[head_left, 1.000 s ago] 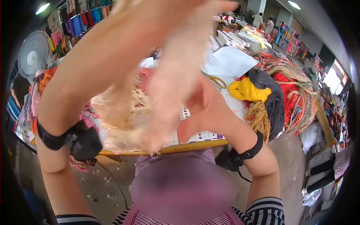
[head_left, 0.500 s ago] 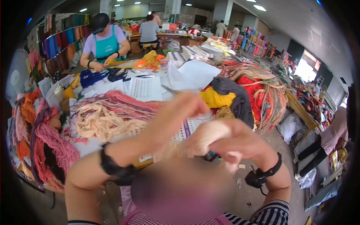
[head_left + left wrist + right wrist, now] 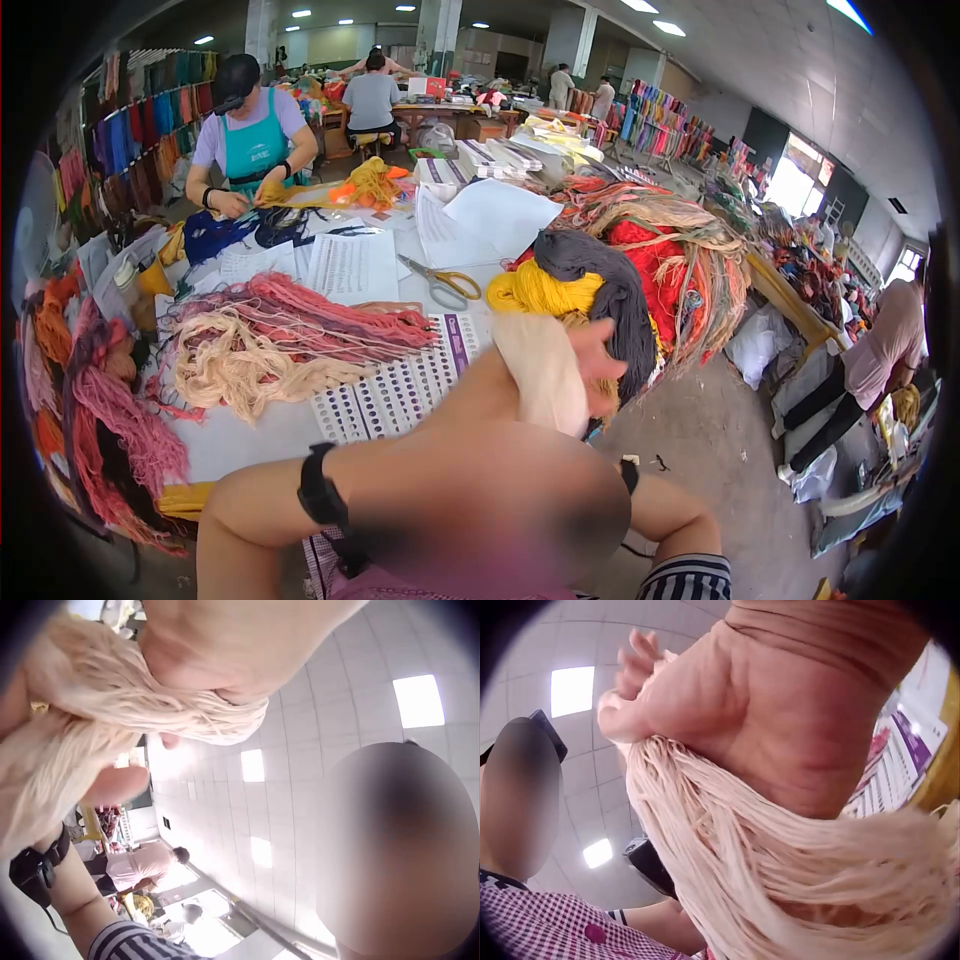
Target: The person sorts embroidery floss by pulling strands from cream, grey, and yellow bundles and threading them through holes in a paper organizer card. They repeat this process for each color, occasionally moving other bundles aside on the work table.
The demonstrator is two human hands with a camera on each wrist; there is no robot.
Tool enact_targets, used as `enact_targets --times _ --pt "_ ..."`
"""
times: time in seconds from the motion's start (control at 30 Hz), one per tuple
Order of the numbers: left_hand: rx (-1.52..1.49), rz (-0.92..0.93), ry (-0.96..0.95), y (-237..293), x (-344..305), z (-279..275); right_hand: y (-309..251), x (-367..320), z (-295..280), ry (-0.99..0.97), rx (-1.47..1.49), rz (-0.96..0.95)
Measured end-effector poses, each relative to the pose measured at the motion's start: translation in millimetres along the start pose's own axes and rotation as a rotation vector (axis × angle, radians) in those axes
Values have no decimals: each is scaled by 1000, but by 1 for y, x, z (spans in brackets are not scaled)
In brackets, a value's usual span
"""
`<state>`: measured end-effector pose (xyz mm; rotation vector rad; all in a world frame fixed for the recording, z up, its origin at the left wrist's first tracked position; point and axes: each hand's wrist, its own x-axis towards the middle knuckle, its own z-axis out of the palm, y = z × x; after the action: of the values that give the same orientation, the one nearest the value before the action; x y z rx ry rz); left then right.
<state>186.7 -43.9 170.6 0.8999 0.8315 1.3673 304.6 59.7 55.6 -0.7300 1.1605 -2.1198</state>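
Observation:
In the head view a skein of cream yarn (image 3: 545, 375) is held up over the table's near edge, close to the chest. My left hand (image 3: 487, 388) grips it from the left; the left wrist view has the strands (image 3: 202, 716) bunched under that hand. On the skein's other side is my right hand (image 3: 600, 375), some fingers showing past the yarn. In the right wrist view strands (image 3: 712, 825) hang below the right thumb. A blurred oval hides part of both forearms. A looser cream bundle (image 3: 235, 365) lies on the table at left, against pink yarn (image 3: 320, 305).
A printed colour card (image 3: 400, 385) lies under the arms, with scissors (image 3: 440, 283) and paper sheets (image 3: 350, 265) beyond. Yellow yarn (image 3: 545, 290), dark grey yarn (image 3: 620, 290) and a red heap (image 3: 650, 260) stand at right. Across the table works a person in a teal apron (image 3: 255, 145).
The head view has tilted up, bringing more of the room into sight. Both hands have moved from a blurred sweep over the table to close together at the cream skein near the body.

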Motion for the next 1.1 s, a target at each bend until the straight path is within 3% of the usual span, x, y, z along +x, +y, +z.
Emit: enact_targets --times 0.2,0.23,0.27,0.3,0.33,0.37,0.4,0.47,0.5,0.57,0.6,0.67,0.7,0.87,0.93,1.0,1.03,1.07,1.1 --pt "1111 410 98 -6 -11 -22 29 -27 -12 811 60 -470" --pt "936 116 72 2 -10 -24 15 -19 -9 1050 -230 -476" --pt "954 254 -3 -16 -6 -52 1 -13 -4 1266 -531 -469" --pt "802 253 -51 -49 4 -68 -1 -20 -7 1291 -738 -365" --pt "1125 439 -89 -104 25 -103 -3 -26 -13 1303 -949 -268" --pt "667 211 -148 -75 26 -87 -5 -23 -14 1288 -1047 -240" --pt "668 202 -115 -79 31 -84 -7 -19 -13 1259 -1030 -238" --pt "629 172 -59 -84 39 -83 -8 -13 -5 1211 -532 -270" --pt "631 165 -47 -82 38 -84 -6 -11 -1 1200 -523 -270" --pt "1196 266 288 -73 37 -84 -1 -8 4 1238 -267 -322" --pt "1198 254 290 -68 40 -83 1 -9 -2 1235 -255 -323" --pt "1621 312 184 -60 54 -80 5 -11 -13 1437 -662 -167" --pt "1632 486 266 -68 62 -81 2 0 -16 1550 -726 -299" --pt "1356 411 268 -84 67 -86 -13 -15 -25 1721 -524 -271" --pt "1298 351 263 -77 55 -91 -13 -19 -22 1730 -373 -142" --pt "692 46 144 -67 42 -98 -11 -24 -22 1740 -245 -223" --pt "693 44 151 -62 35 -104 -10 -34 -22 1723 -227 -170" --pt "354 6 171 -56 30 -110 -10 -46 -20 1706 -214 -113" --pt "11 -26 188 -50 25 -117 -11 -57 -11 1661 -750 319"
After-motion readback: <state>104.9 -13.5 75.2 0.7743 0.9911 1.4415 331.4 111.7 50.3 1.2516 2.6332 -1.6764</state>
